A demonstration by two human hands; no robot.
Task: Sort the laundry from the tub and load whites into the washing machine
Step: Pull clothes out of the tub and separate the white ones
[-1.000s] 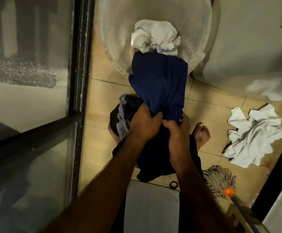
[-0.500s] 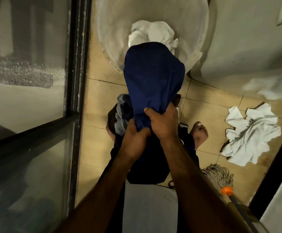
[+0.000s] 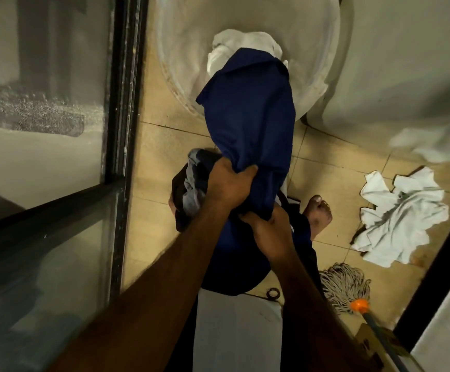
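Navy garment [image 3: 248,124] bunched in left hand [image 3: 229,185], right hand [image 3: 271,234] gripping beside it.

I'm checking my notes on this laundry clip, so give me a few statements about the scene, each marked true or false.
1. The left hand and the right hand both grip the blue garment. True.
2. The tub is empty. False: a white cloth lies in it.
3. A white garment lies crumpled on the floor tiles. True.
4. The collar above the mop head is green. False: it is orange.
5. The person wears shoes. False: the one foot in view is bare.
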